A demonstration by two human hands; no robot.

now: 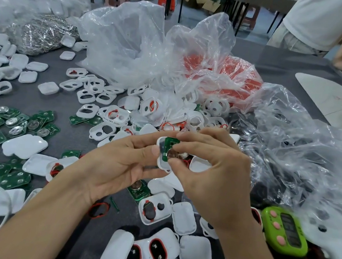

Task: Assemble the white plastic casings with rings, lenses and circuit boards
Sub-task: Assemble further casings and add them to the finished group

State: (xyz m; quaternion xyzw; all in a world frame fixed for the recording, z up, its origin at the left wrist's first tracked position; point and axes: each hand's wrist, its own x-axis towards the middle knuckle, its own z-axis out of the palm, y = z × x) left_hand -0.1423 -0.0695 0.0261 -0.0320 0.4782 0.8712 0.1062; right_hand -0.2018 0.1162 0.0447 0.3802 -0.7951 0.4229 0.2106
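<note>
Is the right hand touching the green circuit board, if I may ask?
Touching. The head view shows the right hand pinching the green circuit board between forefinger and thumb, over the white casing held by the left hand.

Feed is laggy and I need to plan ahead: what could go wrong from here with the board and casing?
1. The right hand pinches the board at the casing that the left hand holds; fingers hide much of it, so it may seat crooked unnoticed.
2. If either part slips, it could get lost among the loose casings below.
</note>
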